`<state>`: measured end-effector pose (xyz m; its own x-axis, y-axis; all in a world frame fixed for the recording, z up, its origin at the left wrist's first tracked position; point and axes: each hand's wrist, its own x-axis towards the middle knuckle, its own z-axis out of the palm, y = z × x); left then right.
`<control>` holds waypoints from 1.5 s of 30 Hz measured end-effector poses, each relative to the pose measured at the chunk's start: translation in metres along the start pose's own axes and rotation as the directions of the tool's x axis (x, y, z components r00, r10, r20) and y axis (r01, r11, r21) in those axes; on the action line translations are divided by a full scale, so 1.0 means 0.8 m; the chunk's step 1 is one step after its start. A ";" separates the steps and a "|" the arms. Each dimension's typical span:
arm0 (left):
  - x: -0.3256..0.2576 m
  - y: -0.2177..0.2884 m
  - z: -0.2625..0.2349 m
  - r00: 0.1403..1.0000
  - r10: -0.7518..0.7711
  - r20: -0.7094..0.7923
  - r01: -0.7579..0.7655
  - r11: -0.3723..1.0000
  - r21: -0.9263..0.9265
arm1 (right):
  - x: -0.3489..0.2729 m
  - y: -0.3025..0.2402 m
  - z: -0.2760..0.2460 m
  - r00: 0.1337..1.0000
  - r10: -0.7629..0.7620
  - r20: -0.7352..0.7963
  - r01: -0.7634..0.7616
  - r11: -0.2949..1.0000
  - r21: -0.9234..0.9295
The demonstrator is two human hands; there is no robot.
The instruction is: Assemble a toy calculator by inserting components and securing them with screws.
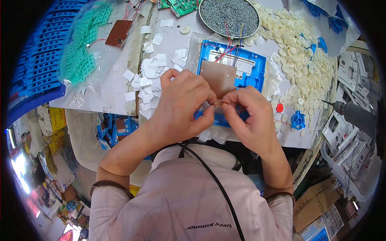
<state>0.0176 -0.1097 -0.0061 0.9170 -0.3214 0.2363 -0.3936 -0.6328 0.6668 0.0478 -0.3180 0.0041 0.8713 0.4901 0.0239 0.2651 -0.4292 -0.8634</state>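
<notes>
Both hands meet at the near edge of a brown circuit board (217, 76), which lies over a blue plastic housing (259, 72). Between the fingertips is a small, thin curved piece (220, 102), ring-like in outline; its kind cannot be made out. My left hand (183, 104) pinches it from the left with thumb and forefinger. From the right, my right hand (251, 112) grips it the same way. Red, blue and dark wires (230, 50) rise from the housing's far side. My hands hide much of the housing's near part.
White paper pieces (150, 70) are scattered left of the housing. A round tray of screws (230, 18) stands beyond it. Cream plastic discs (295, 52) are heaped to the right, near a red disc (280, 107) and an electric screwdriver (354, 114). Green plastic parts (82, 52) lie far left.
</notes>
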 end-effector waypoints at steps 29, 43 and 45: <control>-0.010 0.013 -0.001 0.996 -0.093 -0.012 0.093 0.995 -0.035 | -0.007 -0.011 0.027 0.933 -0.302 -0.195 0.256 0.940 -0.226; -0.004 0.014 -0.006 0.997 -0.069 -0.031 0.070 0.998 0.004 | -0.004 -0.011 0.020 0.990 -0.137 -0.026 0.132 0.981 -0.142; -0.001 0.016 -0.008 0.998 -0.056 -0.022 0.057 0.998 0.023 | -0.005 -0.012 0.016 0.992 -0.129 -0.015 0.125 0.980 -0.154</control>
<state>0.0124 -0.1130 0.0064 0.9389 -0.2695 0.2140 -0.3422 -0.6659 0.6629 0.0363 -0.3061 0.0062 0.8358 0.5301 0.1426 0.4327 -0.4764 -0.7654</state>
